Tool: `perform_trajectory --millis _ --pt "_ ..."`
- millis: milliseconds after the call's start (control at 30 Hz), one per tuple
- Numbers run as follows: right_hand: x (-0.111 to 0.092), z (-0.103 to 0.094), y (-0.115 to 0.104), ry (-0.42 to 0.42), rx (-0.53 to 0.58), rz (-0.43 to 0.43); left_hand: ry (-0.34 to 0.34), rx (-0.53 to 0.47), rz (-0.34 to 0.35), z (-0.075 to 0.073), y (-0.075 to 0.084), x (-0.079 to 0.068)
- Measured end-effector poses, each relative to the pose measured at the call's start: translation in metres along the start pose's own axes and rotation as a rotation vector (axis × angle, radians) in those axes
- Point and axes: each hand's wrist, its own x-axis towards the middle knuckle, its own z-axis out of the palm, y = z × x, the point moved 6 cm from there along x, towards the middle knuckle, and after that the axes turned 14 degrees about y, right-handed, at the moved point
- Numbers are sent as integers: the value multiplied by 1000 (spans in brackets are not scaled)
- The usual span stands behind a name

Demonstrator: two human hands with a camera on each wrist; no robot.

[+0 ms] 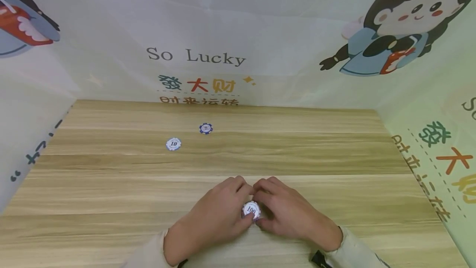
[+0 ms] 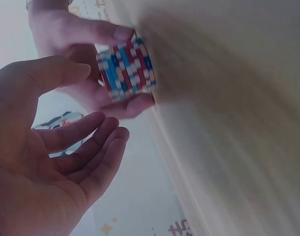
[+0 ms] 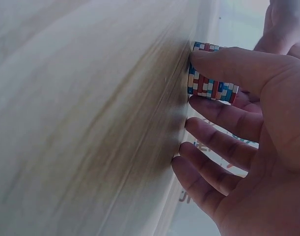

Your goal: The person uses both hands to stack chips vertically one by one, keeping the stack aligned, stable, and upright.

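A stack of poker chips (image 1: 251, 209), with a white chip marked 100 on top, stands on the table between both hands. From the side, the stack (image 2: 126, 69) shows red, blue and white edges. My right hand (image 1: 288, 210) holds it low, thumb on one side and fingers on the other; the right wrist view shows this thumb and index finger about the stack (image 3: 208, 88). My left hand (image 1: 219, 206) is beside the stack's upper part, thumb near the top chip. In the left wrist view its loosely curved fingers (image 2: 103, 147) look apart from the chips.
Farther back on the wooden table (image 1: 297, 144) lie a white chip marked 10 (image 1: 173, 144) and a dark blue and white chip (image 1: 205, 128). Printed cloth (image 1: 282, 53) walls the table at the back and sides.
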Motion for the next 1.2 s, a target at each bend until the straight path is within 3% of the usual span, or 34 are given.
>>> perform_trajectory --millis 233,633,1000,1200 --pt "0 0 0 0 15 7 5 34 -93 -13 -20 6" --pt "-1 1 1 -10 21 19 126 132 -224 -43 -77 13" --pt "-1 -1 0 -13 26 24 91 210 -389 -65 -142 7" --pt "-1 -1 0 -16 25 28 15 243 -491 -69 -170 1"
